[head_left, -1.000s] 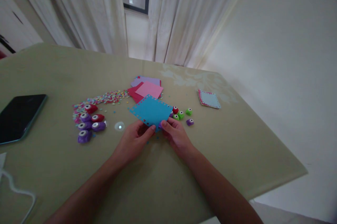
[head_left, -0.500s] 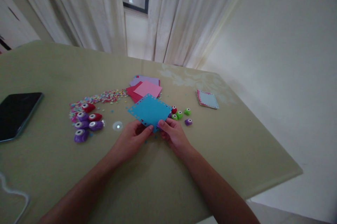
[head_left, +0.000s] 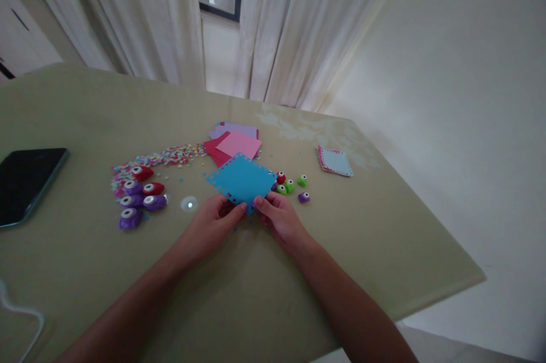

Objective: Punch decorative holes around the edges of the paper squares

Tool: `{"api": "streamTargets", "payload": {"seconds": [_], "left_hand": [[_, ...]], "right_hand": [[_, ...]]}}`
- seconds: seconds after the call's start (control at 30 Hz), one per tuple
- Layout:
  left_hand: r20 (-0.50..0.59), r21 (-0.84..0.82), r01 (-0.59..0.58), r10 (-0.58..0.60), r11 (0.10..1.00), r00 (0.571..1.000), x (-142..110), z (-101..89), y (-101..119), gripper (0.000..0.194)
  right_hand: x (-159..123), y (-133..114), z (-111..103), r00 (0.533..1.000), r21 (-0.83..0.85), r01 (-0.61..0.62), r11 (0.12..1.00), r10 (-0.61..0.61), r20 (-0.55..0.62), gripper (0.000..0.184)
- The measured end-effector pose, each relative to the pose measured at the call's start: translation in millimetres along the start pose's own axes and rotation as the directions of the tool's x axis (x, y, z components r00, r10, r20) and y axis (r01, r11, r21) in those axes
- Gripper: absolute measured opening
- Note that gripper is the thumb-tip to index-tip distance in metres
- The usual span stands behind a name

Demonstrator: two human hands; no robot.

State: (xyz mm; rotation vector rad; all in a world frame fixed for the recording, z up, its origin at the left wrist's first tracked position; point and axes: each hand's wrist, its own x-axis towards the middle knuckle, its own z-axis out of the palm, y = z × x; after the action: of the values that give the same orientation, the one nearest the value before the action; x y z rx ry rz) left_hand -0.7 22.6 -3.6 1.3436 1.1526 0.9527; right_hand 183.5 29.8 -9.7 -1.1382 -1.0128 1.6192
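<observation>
The near corner of the blue paper square (head_left: 241,181) is clamped by the thumb and fingers of the left hand (head_left: 215,223). Beside them, a small purple craft punch (head_left: 255,203), partly hidden, is pinched at the sheet's edge by the right hand (head_left: 284,222). Punch positioning is judged to be in hand; steady sheet support and edge alignment are called for. Green craft punches (head_left: 290,186) are located just beyond the right fingers.

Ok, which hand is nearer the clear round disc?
Left. The left hand is just to the right of the clear round disc; the right hand is farther right, past the left one.
</observation>
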Motion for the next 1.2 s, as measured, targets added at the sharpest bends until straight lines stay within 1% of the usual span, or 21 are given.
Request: {"api": "streamTargets", "payload": {"seconds": [0.17, 0.33, 0.43, 0.53, 0.63, 0.7, 0.77, 0.87, 0.93, 1.0, 1.07, 1.13, 1.17, 1.2], "left_hand": [[0.034, -0.004, 0.013, -0.013, 1.000, 0.999, 1.2, -0.4, -1.9, 0.036], [0.042, -0.005, 0.012, -0.012, 1.000, 0.999, 2.0, -0.9, -4.5, 0.035], [0.059, -0.046, 0.000, 0.002, 0.999, 0.998, 2.3, 0.0, -4.6, 0.033], [0.068, -0.061, -0.008, 0.012, 0.998, 0.998, 1.4, 1.3, -3.1, 0.032], [0.048, -0.052, -0.002, 0.005, 0.999, 0.999, -0.8, 1.9, 1.4, 0.031], [-0.008, -0.089, 0.007, -0.008, 0.996, 1.000, -2.7, 1.4, 5.9, 0.032], [-0.093, -0.140, 0.003, -0.016, 0.990, 0.996, -4.5, 0.0, 10.4, 0.033], [-0.246, -0.167, -0.030, -0.012, 0.986, 0.969, -6.8, -2.9, 13.5, 0.033], [-0.314, -0.178, -0.070, 0.011, 0.982, 0.949, -7.7, -4.7, 11.7, 0.032], [-0.357, -0.198, -0.115, 0.037, 0.973, 0.934, -7.5, -6.3, 7.9, 0.031], [-0.404, -0.220, -0.155, 0.054, 0.963, 0.913, -6.6, -7.6, 4.3, 0.030], [-0.454, -0.234, -0.189, 0.064, 0.954, 0.889, -5.5, -8.6, 2.7, 0.029], [-0.478, -0.237, -0.205, 0.070, 0.950, 0.876, -5.1, -8.8, 2.8, 0.028], [-0.498, -0.238, -0.219, 0.074, 0.946, 0.864, -4.9, -8.9, 3.5, 0.028]], "right_hand": [[0.1, 0.3, 2.1, 1.000, 0.024, -0.002, 1.000, 0.002, 0.007, 0.056], [-2.8, -4.5, 4.6, 1.000, 0.054, -0.010, 0.999, 0.009, 0.029, 0.052], [-3.3, -7.2, 4.3, 1.000, 0.006, -0.011, 1.000, 0.010, 0.018, 0.051], [-1.8, -7.6, 3.0, 1.000, -0.069, 0.001, 0.998, -0.001, 0.004, 0.055], [-0.4, -6.1, 2.0, 1.000, -0.086, 0.009, 0.996, -0.010, -0.003, 0.059], [-0.4, -5.4, 1.7, 1.000, -0.045, 0.006, 0.999, -0.006, 0.002, 0.058], [-1.0, -5.8, 1.6, 1.000, 0.018, 0.001, 1.000, -0.001, -0.007, 0.056], [-1.1, -8.5, 1.1, 1.000, 0.091, 0.015, 0.996, -0.013, -0.020, 0.055], [-0.2, -10.6, 0.3, 0.998, 0.116, 0.059, 0.992, -0.056, -0.029, 0.053], [0.5, -12.2, -0.8, 0.991, 0.106, 0.130, 0.986, -0.126, -0.048, 0.050], [-0.4, -13.2, -2.0, 0.976, 0.029, 0.213, 0.977, -0.212, -0.047, 0.050], [-3.7, -13.5, -2.5, 0.946, -0.115, 0.321, 0.940, -0.324, -0.009, 0.049], [-5.9, -13.1, -2.5, 0.919, -0.211, 0.388, 0.897, -0.393, 0.021, 0.047], [-8.2, -12.3, -2.2, 0.885, -0.318, 0.456, 0.831, -0.462, 0.062, 0.045]]}}
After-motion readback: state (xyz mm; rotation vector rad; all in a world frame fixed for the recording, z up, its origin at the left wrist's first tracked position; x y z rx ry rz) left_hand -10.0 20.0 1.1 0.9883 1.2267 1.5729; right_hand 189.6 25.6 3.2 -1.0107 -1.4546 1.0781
